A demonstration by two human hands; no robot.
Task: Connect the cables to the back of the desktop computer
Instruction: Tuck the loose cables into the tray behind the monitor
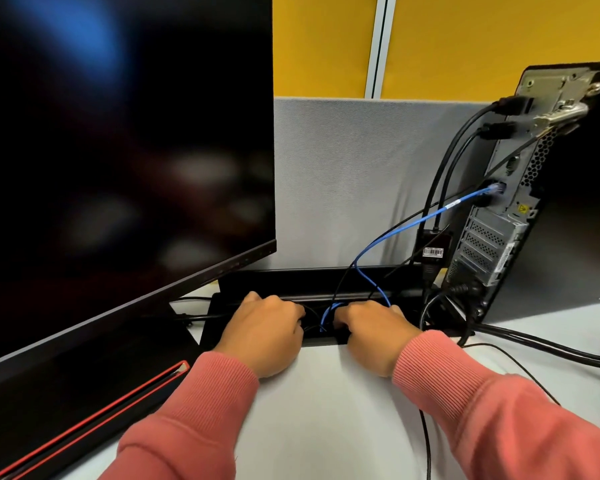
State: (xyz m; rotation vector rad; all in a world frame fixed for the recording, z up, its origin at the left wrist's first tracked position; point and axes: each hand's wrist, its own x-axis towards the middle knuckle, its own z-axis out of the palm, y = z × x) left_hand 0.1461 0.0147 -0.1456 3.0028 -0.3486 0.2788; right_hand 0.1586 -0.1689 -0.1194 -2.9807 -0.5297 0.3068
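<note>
Reaching palms-down — both hands [321, 327] in cable tray [219, 317].

Both my hands, left [264, 332] and right [373, 332], reach into the desk's cable slot [222, 317], fingers hidden. Blue cable [395, 233] runs from there up into the PC [520, 202].

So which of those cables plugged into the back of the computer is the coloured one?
The blue cable. It runs from a port halfway down the computer's back panel to the desk's cable slot, between the hands. The other plugged-in cables are black.
</note>
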